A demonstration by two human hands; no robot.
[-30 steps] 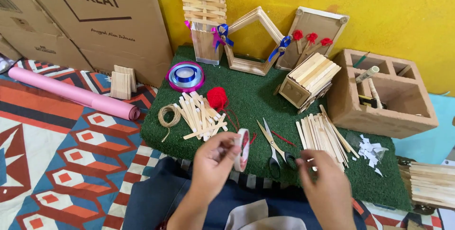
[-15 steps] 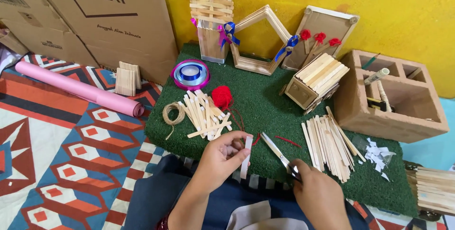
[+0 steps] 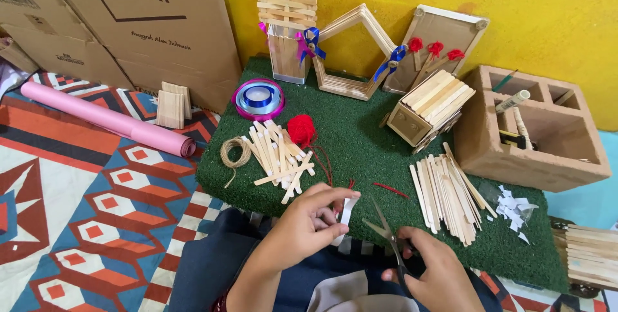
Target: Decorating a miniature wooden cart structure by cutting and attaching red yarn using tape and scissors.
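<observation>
Item: white paper strip (image 3: 347,212), narrow and flat, long axis near upright and tilted slightly right. My left hand (image 3: 309,225) pinches its lower end between the fingers. Scissors (image 3: 385,235), just right of the strip, blades parted and pointing up-left at it; my right hand (image 3: 432,275) closes around their handles. Half a second ago the scissors lay lower and further right.

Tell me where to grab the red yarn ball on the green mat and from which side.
Pinch the red yarn ball around its round middle, coming from above. Craft sticks crowd its left and lower side, and its loose strand trails down toward the left hand, so the top is freest.
</observation>
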